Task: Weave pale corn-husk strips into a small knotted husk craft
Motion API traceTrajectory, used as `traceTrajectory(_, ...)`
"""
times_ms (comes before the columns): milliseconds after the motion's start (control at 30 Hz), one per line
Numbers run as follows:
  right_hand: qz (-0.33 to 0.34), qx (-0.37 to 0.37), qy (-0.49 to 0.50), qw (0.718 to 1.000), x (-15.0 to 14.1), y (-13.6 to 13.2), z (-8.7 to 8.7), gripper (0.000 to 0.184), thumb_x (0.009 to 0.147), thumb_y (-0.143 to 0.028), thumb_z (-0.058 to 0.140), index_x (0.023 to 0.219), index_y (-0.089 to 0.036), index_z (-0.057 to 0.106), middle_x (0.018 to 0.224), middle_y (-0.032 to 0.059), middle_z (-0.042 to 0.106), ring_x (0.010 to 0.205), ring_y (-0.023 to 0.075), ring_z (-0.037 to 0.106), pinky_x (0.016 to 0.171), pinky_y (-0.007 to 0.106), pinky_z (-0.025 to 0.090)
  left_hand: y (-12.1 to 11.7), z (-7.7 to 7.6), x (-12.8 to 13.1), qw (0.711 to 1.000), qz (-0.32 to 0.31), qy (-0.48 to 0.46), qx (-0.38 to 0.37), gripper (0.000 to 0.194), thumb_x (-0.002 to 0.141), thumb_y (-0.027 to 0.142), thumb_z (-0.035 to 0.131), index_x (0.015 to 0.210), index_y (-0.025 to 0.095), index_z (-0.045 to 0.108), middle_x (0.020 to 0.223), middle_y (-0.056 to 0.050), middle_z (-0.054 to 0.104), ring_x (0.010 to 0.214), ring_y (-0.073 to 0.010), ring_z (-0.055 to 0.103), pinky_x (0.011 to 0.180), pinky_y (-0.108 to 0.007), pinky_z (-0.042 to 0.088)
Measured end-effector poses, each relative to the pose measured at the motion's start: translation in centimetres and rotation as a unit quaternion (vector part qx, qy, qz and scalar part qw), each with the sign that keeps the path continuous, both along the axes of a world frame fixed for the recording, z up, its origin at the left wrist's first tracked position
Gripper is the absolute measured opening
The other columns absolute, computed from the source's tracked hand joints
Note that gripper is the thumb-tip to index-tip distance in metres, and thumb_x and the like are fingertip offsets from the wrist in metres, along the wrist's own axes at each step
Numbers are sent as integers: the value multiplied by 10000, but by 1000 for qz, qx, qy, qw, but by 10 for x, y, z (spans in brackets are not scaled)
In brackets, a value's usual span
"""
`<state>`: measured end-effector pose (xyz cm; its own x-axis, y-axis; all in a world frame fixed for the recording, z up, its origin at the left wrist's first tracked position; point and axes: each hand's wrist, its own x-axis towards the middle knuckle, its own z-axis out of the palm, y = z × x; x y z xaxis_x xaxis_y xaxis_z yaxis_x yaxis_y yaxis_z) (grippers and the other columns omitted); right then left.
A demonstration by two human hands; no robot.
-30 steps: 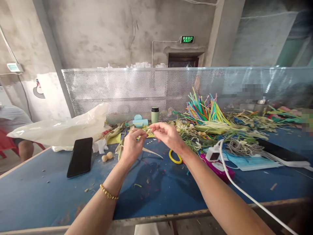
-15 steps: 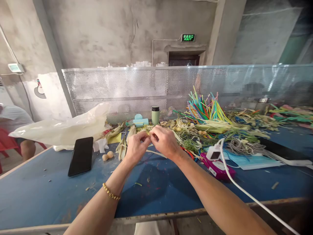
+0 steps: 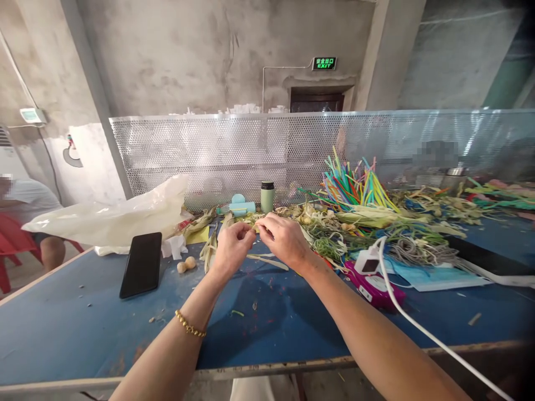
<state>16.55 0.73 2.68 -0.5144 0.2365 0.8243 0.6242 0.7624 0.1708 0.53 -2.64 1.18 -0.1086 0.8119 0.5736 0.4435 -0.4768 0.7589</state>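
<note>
My left hand (image 3: 231, 248) and my right hand (image 3: 283, 239) meet above the blue table (image 3: 83, 328), fingers pinched together on a small pale strip (image 3: 256, 229) of husk-like material between them. What exactly the fingertips grip is tiny and partly hidden. A gold bracelet (image 3: 190, 326) circles my left wrist. Under the hands lie pale husk strips (image 3: 267, 260). A heap of dried leaves and green fibres (image 3: 368, 223) spreads to the right of my right hand.
A black phone (image 3: 141, 264) and a white plastic bag (image 3: 112, 214) lie left. Coloured strips (image 3: 355, 186), a green flask (image 3: 267, 196), a magenta power bank (image 3: 374, 287) with white cable and a perforated metal screen (image 3: 209, 150) stand behind and right. A seated person (image 3: 29, 217) is far left.
My hands came together from apart and now pinch the small strip between them. The yellow loop on the table near my right wrist has gone out of sight.
</note>
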Motion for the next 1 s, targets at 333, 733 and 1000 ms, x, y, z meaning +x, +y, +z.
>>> traceTrajectory(333, -96, 67, -27, 993, -6, -6, -1, 278, 1007, -158, 480, 774, -168, 632, 755, 73, 648, 683, 183, 539, 661, 331, 303, -10, 4, 6, 999, -21, 37, 16, 236, 777, 211, 490, 557, 200, 572, 510, 22, 580, 508, -115, 453, 543, -247, 331)
traceTrajectory(733, -111, -29, 89, 989, -17, -2, -10, 194, 944, -176, 533, 758, -192, 586, 728, 50, 699, 608, 160, 581, 569, 297, 264, -5, 7, 1, 999, -17, 32, 7, 236, 755, 190, 493, 555, 199, 620, 493, 18, 605, 483, -120, 460, 537, -250, 333)
traceTrajectory(1000, 50, -247, 211, 944, 0, 11, -1, 174, 961, -229, 478, 855, -193, 612, 736, 37, 727, 491, 133, 598, 531, 254, 418, 0, 3, -4, 1000, -20, -7, -21, 205, 785, 255, 537, 663, 192, 689, 478, 10, 625, 463, -133, 461, 517, -260, 333)
